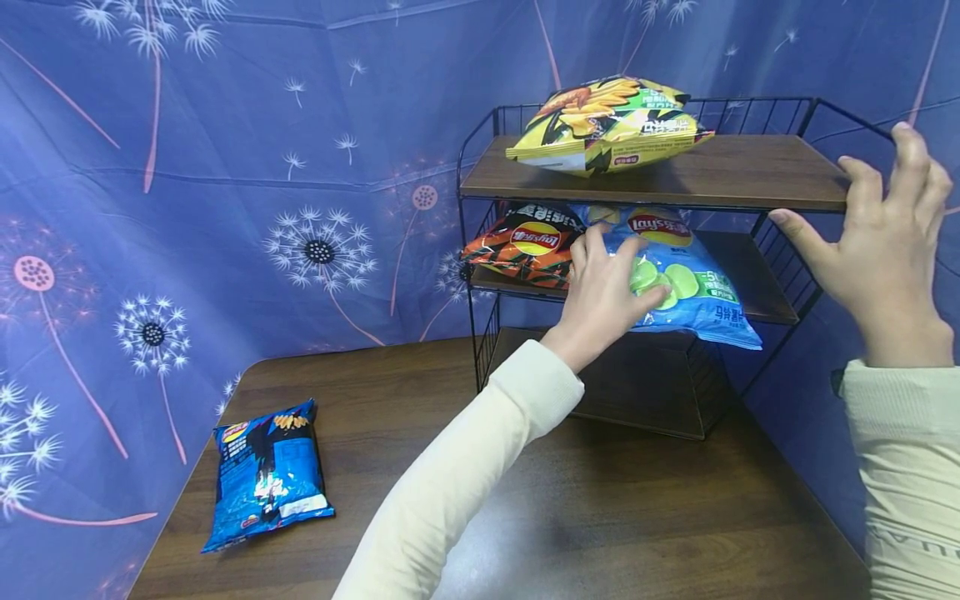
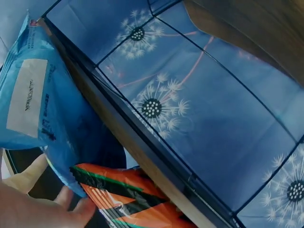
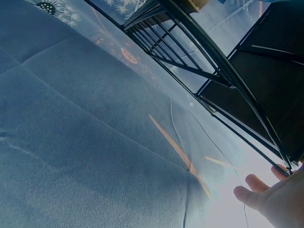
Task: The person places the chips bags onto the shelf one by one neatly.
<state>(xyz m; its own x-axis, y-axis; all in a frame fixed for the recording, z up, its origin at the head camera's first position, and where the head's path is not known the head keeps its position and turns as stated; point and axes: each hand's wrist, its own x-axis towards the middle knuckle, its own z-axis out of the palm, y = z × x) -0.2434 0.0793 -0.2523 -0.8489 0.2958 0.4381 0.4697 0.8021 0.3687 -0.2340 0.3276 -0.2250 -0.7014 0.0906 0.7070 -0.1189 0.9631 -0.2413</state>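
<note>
A blue Lay's potato chip bag [image 1: 701, 292] leans on the middle shelf, its lower end jutting past the front edge. My left hand [image 1: 606, 287] rests against its left part, thumb and fingers spread over the front. In the left wrist view, that hand [image 2: 42, 206] lies at a corner of the blue bag [image 2: 52, 104]. Left of it sits an orange-and-black chip bag [image 1: 528, 246], also seen as an orange bag [image 2: 135, 197] in the left wrist view. My right hand [image 1: 892, 242], fingers spread, is by the upper shelf's right end; contact with the rack is unclear.
A yellow chip bag [image 1: 607, 125] lies on the top shelf of the black wire rack [image 1: 813, 112]. Another blue chip bag [image 1: 270, 475] lies flat at the left of the wooden table [image 1: 405, 417]. Behind hangs a blue dandelion-print cloth [image 1: 247, 133].
</note>
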